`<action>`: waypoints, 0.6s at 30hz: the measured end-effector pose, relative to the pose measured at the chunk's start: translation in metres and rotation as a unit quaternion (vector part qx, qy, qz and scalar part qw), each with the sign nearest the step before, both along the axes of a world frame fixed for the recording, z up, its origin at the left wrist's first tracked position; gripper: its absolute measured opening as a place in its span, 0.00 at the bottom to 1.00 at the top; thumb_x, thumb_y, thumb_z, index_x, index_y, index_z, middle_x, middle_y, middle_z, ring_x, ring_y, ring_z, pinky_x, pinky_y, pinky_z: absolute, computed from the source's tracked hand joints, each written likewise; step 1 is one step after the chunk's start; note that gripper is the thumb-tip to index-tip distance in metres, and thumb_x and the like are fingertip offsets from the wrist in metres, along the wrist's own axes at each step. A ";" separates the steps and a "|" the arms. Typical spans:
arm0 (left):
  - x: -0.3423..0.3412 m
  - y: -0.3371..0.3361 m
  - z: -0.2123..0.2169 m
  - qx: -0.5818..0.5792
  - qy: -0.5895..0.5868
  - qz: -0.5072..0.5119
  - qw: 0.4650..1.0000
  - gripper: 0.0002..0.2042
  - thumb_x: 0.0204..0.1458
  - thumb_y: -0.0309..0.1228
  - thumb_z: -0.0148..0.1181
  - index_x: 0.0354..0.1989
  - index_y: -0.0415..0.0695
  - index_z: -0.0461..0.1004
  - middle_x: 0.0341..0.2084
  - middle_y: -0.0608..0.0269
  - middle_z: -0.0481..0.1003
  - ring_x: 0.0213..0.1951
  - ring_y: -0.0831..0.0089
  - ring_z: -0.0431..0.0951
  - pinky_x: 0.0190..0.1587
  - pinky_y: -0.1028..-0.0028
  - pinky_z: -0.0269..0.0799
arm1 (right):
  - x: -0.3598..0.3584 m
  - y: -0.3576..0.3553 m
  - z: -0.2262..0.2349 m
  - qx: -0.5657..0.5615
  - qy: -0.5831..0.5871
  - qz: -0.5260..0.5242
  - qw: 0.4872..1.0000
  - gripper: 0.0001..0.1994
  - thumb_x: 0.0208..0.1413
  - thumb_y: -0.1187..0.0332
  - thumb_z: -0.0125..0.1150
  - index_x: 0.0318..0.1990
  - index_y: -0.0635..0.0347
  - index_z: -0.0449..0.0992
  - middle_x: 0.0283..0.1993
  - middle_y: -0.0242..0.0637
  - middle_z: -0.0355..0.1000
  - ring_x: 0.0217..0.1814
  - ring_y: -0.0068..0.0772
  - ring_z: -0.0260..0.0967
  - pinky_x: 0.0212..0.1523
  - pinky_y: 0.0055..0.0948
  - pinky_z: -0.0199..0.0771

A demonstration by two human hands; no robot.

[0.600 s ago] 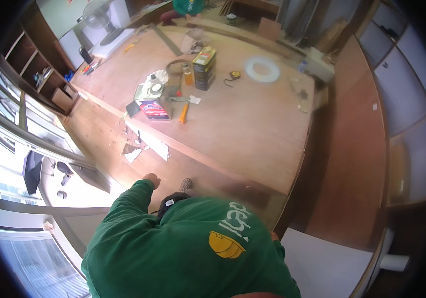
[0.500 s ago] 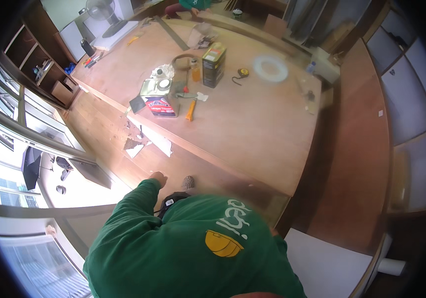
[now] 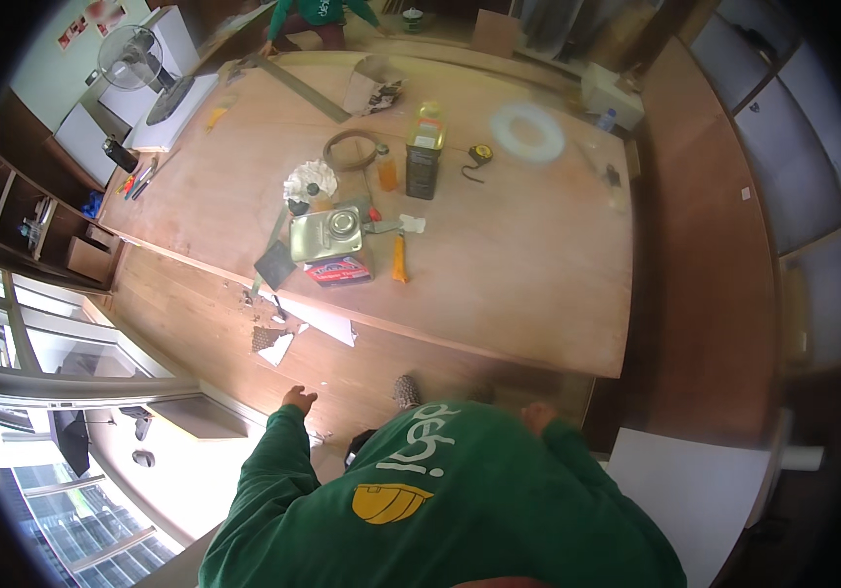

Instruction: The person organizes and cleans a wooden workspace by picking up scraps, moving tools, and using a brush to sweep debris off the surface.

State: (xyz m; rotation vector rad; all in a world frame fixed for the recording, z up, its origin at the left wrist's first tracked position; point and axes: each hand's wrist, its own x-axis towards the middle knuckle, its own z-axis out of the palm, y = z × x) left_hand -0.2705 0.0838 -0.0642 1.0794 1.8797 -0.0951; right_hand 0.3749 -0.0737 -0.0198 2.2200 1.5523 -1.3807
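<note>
My left hand (image 3: 299, 398) hangs over the floor in front of the large wooden panel, fingers a little apart and nothing in them. My right hand (image 3: 538, 416) is low near the panel's front edge; its fingers are too blurred to read. Both hands are clear of the things on the wooden panel (image 3: 528, 265). Closest to the left hand's side stands a square metal can (image 3: 327, 238), beside a dark flat plate (image 3: 274, 267) that juts over the edge. An orange-yellow handled tool (image 3: 400, 258) lies to the can's right.
Further back are a tall yellow-and-black can (image 3: 423, 162), a bottle of orange liquid (image 3: 386, 171), crumpled white paper or cloth (image 3: 310, 181), a brown ring (image 3: 350, 149) and a tape measure (image 3: 480, 154). Scraps (image 3: 272, 345) litter the floor. Another person (image 3: 321, 20) is at the far edge.
The view has shifted, bringing the panel's front edge lower. My right hand has come into sight, and the left hand's fingers have loosened. The far person shows more, arms spread.
</note>
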 end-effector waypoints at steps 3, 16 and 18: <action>0.003 -0.001 -0.004 -0.016 0.023 0.001 1.000 0.31 0.44 0.46 0.63 0.54 0.38 0.68 0.49 0.45 0.72 0.53 0.55 0.72 0.56 0.65 0.67 | -0.023 0.059 0.038 0.065 0.103 -0.284 0.951 0.17 0.53 0.54 0.58 0.33 0.61 0.76 0.28 0.40 0.73 0.31 0.35 0.72 0.35 0.35 0.73; -0.004 -0.096 0.043 0.089 0.056 -0.038 0.994 0.30 0.47 0.45 0.62 0.53 0.36 0.68 0.39 0.50 0.77 0.39 0.63 0.78 0.44 0.68 0.73 | -0.155 0.536 0.167 0.506 0.075 -0.132 0.849 0.50 0.39 0.41 0.67 0.67 0.56 0.51 0.65 0.62 0.50 0.63 0.60 0.53 0.61 0.46 0.58; 0.028 -0.083 0.091 0.008 0.077 0.123 0.989 0.29 0.47 0.43 0.63 0.53 0.35 0.68 0.38 0.52 0.78 0.36 0.66 0.79 0.41 0.70 0.74 | -0.167 0.589 0.175 0.488 -0.009 -0.139 0.862 0.52 0.37 0.40 0.68 0.68 0.51 0.48 0.67 0.62 0.45 0.63 0.63 0.52 0.61 0.47 0.58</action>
